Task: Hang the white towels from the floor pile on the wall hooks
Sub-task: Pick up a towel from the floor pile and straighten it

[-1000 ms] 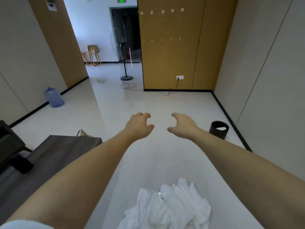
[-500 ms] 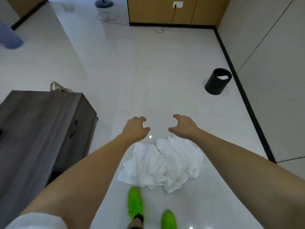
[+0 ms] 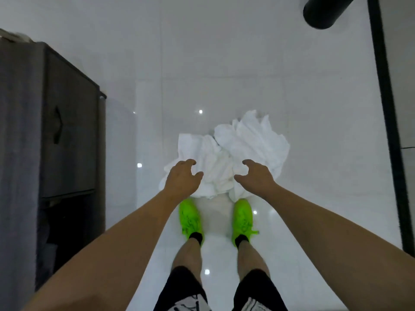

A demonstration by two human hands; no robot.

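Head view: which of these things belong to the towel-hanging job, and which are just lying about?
Belongs to the job:
white towel pile on the floor
left hand, over the pile, holding nothing
right hand, likewise

Just lying about:
dark cabinet to the left
black bin, upper right
green shoes, worn by the person

The white towels (image 3: 233, 158) are lying as soft, crumpled matt cloth on a floor (image 3: 224, 52) of smooth, glossy pale tiles that are throwing back small light spots. The dark cabinet (image 3: 67, 122) is showing a matt wood-grain face, and the neon-green shoes (image 3: 190, 217) are looking like woven fabric.
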